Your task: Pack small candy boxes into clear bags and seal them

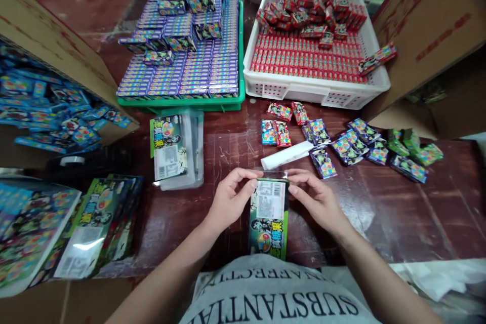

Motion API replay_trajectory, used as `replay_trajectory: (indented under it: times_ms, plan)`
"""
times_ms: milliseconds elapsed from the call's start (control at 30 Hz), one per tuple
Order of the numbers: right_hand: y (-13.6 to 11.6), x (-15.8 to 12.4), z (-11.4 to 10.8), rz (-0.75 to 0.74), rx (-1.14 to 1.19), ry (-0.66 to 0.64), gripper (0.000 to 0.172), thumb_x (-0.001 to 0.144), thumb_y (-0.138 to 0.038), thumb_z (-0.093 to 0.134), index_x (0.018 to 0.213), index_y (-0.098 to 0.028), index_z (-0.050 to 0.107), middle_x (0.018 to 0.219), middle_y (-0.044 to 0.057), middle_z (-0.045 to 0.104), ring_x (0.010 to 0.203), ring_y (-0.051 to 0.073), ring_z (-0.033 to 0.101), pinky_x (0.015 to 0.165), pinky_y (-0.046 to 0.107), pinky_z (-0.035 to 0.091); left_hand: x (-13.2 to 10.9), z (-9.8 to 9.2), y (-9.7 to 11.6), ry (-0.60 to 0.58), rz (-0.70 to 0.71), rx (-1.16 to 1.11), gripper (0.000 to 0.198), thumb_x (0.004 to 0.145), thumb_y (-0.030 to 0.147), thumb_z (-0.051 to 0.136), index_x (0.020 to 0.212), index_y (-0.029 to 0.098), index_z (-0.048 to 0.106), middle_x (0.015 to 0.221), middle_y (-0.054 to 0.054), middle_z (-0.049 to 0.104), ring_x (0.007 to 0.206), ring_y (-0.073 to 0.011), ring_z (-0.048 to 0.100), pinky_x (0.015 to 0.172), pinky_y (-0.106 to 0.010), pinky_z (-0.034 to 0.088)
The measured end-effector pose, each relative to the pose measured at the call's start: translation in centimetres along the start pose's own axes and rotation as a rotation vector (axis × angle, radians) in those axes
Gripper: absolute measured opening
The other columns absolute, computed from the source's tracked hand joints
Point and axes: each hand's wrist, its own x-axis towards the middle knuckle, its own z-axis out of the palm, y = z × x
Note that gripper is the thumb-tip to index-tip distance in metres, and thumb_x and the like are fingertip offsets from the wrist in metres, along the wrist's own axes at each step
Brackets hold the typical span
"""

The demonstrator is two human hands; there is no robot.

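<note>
My left hand (236,193) and my right hand (313,195) pinch the two top corners of a flat candy packet (269,225). It is a clear plastic sleeve with a green and black printed front and a white label, lying close against my shirt. Its clear top edge shows between my fingertips. Just beyond my hands lies a white folded strip (286,156). To the left rests a stack of clear sleeves (195,149), topped by a printed card (169,147) with a white label.
Purple candy boxes (190,68) pile high in a green tray (231,105). Red boxes (304,53) fill a white basket (304,95). Small loose boxes (349,147) scatter across the right. Cartons (56,30) flank the table; finished-looking packets (89,228) lie at left.
</note>
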Motion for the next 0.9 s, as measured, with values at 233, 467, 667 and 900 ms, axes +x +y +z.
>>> replay_trajectory:
  times_ms: [233, 467, 667, 900]
  plan:
    - [-0.3, -0.3, 1.8, -0.027, 0.061, 0.279, 0.019, 0.090, -0.032, 0.072, 0.108, -0.028, 0.066, 0.116, 0.005, 0.072, 0.105, 0.020, 0.069, 0.088, 0.036, 0.059, 0.6, 0.7, 0.2, 0.014, -0.171, -0.206, 0.043, 0.090, 0.028, 0.072, 0.126, 0.021, 0.048, 0.110, -0.007, 0.075, 0.088, -0.0148, 0.068, 0.079, -0.027, 0.051]
    - [-1.2, 0.9, 0.1, -0.140, -0.222, -0.018, 0.026, 0.101, -0.029, 0.056, 0.121, -0.034, 0.071, 0.123, 0.004, 0.069, 0.119, 0.021, 0.062, 0.107, 0.045, 0.049, 1.0, 0.8, -0.1, -0.044, -0.328, -0.393, 0.044, 0.086, 0.028, 0.074, 0.126, 0.019, 0.060, 0.113, -0.009, 0.074, 0.099, -0.0193, 0.069, 0.091, -0.036, 0.053]
    - [-0.7, 0.3, 0.3, -0.317, -0.397, 0.099, 0.042, 0.098, -0.020, 0.059, 0.134, -0.040, 0.062, 0.122, 0.003, 0.072, 0.115, 0.024, 0.065, 0.107, 0.052, 0.048, 1.2, 0.0, 0.3, -0.114, -0.159, -0.032, 0.018, 0.094, 0.032, 0.065, 0.105, 0.020, 0.072, 0.107, -0.006, 0.073, 0.100, -0.0190, 0.067, 0.095, -0.037, 0.051]
    - [-2.6, 0.7, -0.1, -0.152, -0.255, -0.020, 0.010, 0.092, -0.033, 0.069, 0.099, -0.031, 0.076, 0.108, 0.004, 0.075, 0.101, 0.023, 0.069, 0.093, 0.044, 0.056, 1.6, -0.7, 2.5, -0.217, -0.093, 0.105, 0.015, 0.090, 0.034, 0.068, 0.091, 0.019, 0.070, 0.112, -0.008, 0.072, 0.102, -0.0207, 0.068, 0.090, -0.036, 0.053]
